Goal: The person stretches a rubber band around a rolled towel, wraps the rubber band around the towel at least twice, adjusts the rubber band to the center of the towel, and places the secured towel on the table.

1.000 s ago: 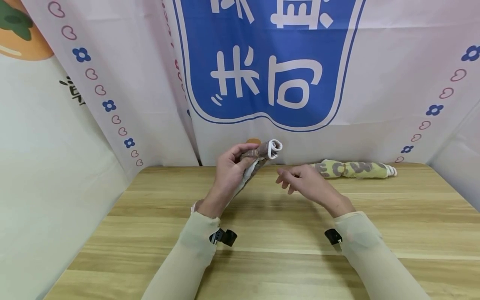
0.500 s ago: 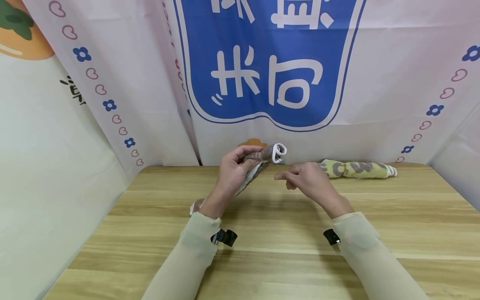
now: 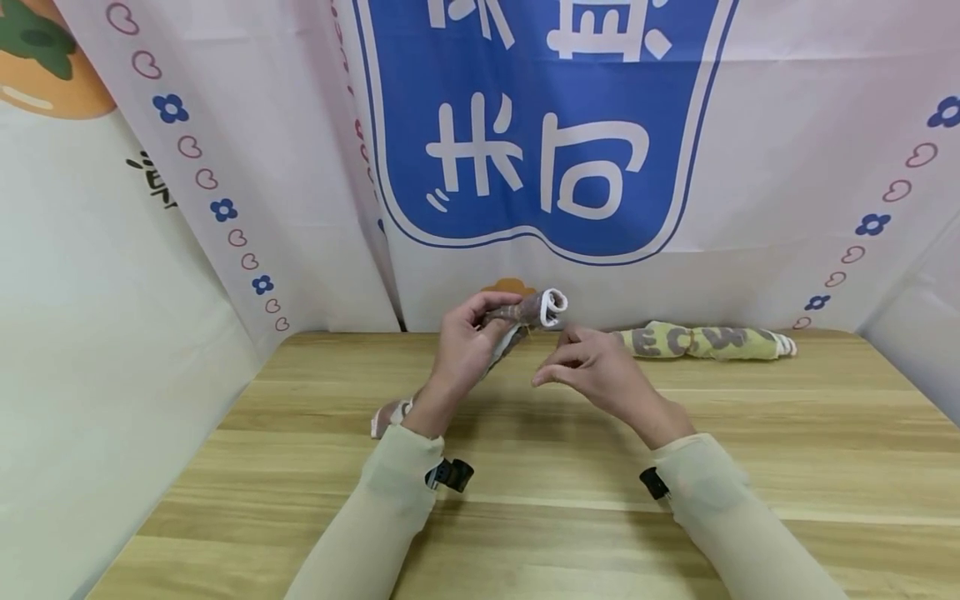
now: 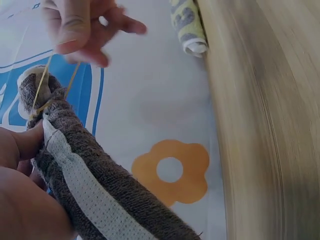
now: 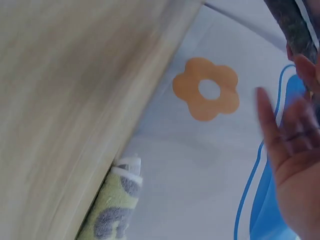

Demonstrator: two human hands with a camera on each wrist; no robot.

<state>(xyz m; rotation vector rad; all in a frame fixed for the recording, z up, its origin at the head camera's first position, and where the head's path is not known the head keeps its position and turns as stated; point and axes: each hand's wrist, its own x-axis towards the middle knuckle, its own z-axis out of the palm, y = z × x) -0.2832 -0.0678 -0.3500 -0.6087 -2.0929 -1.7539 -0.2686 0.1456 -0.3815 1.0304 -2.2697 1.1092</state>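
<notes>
A rolled brown-grey towel [image 3: 538,308] with a white edge slants upward in my left hand [image 3: 461,346], which grips it near its upper end. In the left wrist view, a thin yellow rubber band [image 4: 42,83] loops round the towel just above the left thumb. Two strands of the band stretch from there to my right hand [image 3: 600,371], where thumb and fingers hold it, some way from the roll. The towel's lower end [image 3: 385,417] shows behind the left wrist.
At the table's back edge lies a second rolled towel, yellow-green with grey letters [image 3: 720,342] and drawn in at its middle. A white printed cloth [image 3: 787,167] hangs behind the wooden table [image 3: 555,533].
The right hand has shifted slightly left and turned, its thumb now lower and extended. The left hand moved slightly right and down early on, still gripping the brown-grey towel.
</notes>
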